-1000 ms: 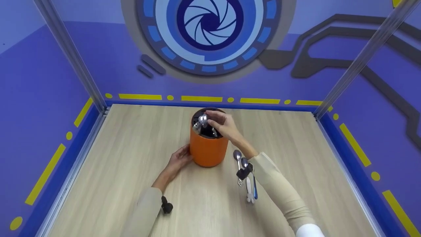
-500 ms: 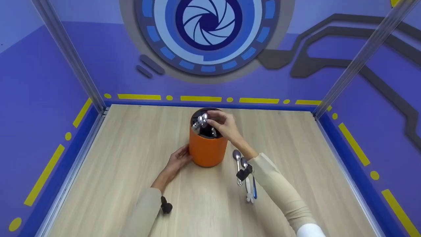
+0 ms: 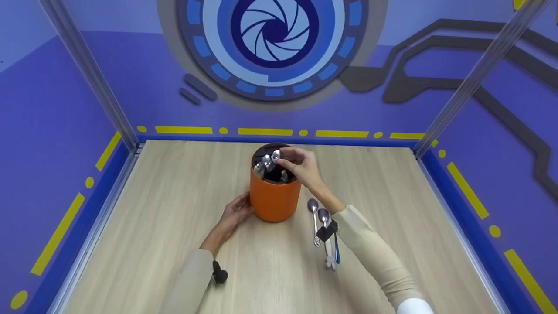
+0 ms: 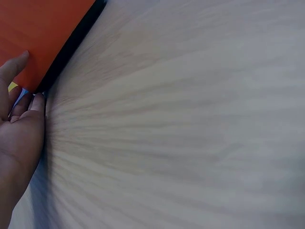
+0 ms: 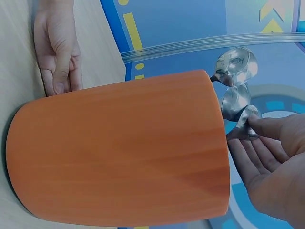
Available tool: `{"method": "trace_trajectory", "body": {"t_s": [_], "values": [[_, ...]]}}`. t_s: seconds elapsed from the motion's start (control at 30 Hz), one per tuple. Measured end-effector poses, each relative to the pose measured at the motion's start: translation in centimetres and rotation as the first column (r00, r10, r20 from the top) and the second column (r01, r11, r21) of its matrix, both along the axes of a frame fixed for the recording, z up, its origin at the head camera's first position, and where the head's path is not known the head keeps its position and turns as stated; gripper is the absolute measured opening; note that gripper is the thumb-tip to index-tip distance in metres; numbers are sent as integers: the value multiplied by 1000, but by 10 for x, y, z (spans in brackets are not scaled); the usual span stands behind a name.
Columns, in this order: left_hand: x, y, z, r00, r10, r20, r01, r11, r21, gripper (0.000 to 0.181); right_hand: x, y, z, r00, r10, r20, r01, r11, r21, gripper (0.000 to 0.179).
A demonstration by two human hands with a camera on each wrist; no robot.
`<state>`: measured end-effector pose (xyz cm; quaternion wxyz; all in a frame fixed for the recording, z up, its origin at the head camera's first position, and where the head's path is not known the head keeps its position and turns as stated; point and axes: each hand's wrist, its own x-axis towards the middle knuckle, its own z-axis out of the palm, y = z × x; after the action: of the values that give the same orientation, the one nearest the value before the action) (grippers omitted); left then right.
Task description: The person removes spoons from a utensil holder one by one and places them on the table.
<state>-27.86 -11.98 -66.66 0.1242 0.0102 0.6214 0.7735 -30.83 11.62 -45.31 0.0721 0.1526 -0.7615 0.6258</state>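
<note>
An orange cylindrical utensil holder point(image 3: 274, 200) with a dark slotted top stands upright on the table. My right hand point(image 3: 304, 166) is over its rim and pinches a metal spoon point(image 3: 276, 156) by the bowl between thumb and fingers. That spoon's handle runs down inside the holder, hidden. Two more spoons point(image 5: 237, 67) stick out beside it, bowls up, in the right wrist view. My left hand point(image 3: 236, 213) rests low against the holder's left side, fingers fairly straight; the left wrist view shows its thumb point(image 4: 16, 67) along the orange wall.
Right of the holder, a silver spoon point(image 3: 313, 207) with an ornate handle lies on the wooden table point(image 3: 174, 187). Next to it is another spoon point(image 3: 323, 214), with a white handle point(image 3: 330, 257) and a blue handle point(image 3: 337, 250) nearby. Blue-purple printed panels point(image 3: 144, 83) enclose the table.
My right hand has shifted slightly right with the pinched spoon, whose bowl now stands farther from the neighbouring spoon. My left hand keeps its place against the holder.
</note>
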Motion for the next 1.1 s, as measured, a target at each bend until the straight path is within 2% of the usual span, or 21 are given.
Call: {"method": "trace_trajectory", "body": {"t_s": [0.53, 0.7, 0.83, 0.97, 1.1], "values": [[-1, 0, 3, 1000, -5, -4, 5, 1000, 0, 66, 5, 8, 4, 994, -61, -86, 52, 993, -102, 22], [-1, 1, 4, 1000, 2, -3, -2, 1000, -14, 65, 8, 13, 5, 994, -51, -98, 33, 983, -180, 23], [-1, 2, 3, 1000, 19, 15, -19, 1000, -5, 65, 11, 16, 8, 996, -34, -78, 14, 970, -242, 22], [-1, 2, 2, 999, 25, 21, -25, 1000, -11, 65, 14, 18, 10, 997, -20, -69, 1, 963, -269, 19], [0, 1, 1, 1000, 22, 16, -21, 1000, -18, 65, 17, 19, 14, 995, 0, -97, -27, 960, -280, 17]]}}
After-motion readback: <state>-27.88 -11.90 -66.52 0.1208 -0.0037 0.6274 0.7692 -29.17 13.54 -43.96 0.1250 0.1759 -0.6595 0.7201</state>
